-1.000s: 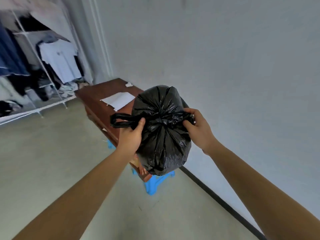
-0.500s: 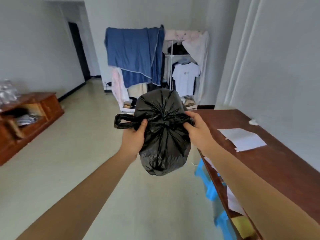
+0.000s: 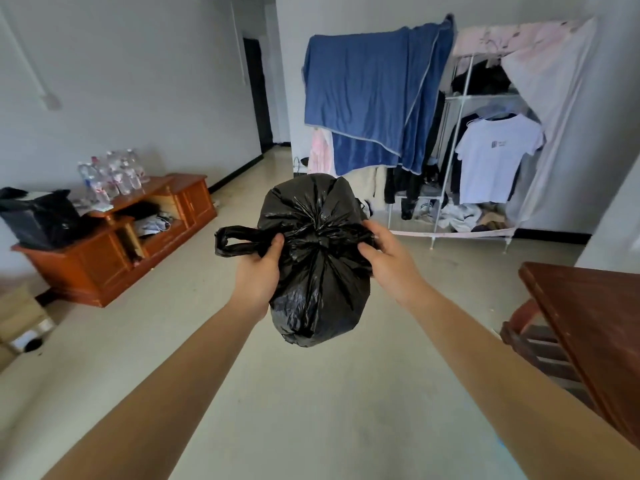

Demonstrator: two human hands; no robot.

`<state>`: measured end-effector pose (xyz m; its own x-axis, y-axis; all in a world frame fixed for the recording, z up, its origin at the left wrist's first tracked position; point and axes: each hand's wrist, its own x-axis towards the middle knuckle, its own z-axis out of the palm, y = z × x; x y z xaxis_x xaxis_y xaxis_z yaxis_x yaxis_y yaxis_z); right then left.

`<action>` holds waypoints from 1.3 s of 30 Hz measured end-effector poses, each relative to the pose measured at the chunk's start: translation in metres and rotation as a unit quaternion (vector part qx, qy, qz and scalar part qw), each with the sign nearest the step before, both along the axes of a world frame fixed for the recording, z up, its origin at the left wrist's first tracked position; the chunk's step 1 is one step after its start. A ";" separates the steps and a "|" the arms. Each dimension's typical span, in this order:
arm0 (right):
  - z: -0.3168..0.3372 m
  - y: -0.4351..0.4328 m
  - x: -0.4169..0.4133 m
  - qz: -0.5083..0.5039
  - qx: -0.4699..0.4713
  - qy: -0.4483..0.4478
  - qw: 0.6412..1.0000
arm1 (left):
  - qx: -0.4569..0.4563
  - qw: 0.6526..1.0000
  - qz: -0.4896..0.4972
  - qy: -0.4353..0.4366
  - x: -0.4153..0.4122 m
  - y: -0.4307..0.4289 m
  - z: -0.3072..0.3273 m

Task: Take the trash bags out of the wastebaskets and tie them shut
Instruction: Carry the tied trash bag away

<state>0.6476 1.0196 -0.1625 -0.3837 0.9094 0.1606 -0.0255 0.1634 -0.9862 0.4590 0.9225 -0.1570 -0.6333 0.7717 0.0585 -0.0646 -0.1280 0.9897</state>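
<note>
Both hands held a knotted black trash bag (image 3: 318,271) aloft: left hand (image 3: 258,271) gripped its left handle loop, right hand (image 3: 389,268) clasped the right.

Floor (image 3: 311,410): pale, smooth, bare across the middle of the room. On it at left, a low wooden cabinet (image 3: 114,258); its top carries a cluster of clear plastic bottles (image 3: 114,176) and a dark bag (image 3: 38,220) (contents not readable). At far right, the corner of a dark wooden table (image 3: 595,327). At the back, a clothes rack (image 3: 453,188) stands on the floor; its lowest shelf holds a heap of clothing (image 3: 460,213).
</note>
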 end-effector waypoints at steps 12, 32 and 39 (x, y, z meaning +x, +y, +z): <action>0.020 0.293 -0.219 0.096 0.068 -0.046 0.992 | -0.012 0.997 0.080 -0.017 -0.193 0.258 0.013; 0.011 0.770 -0.625 0.090 0.093 -0.029 0.991 | 0.038 0.997 0.071 0.008 -0.601 0.735 0.007; 0.007 0.986 -0.749 0.097 0.079 0.005 0.992 | 0.045 0.995 0.081 0.022 -0.725 0.959 0.009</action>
<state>-0.1017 2.0061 -0.1559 -0.5468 0.7818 0.2998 -0.0818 0.3064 -0.9484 -0.2662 1.8813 -0.1477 -0.7440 0.6503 0.1538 0.0080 -0.2216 0.9751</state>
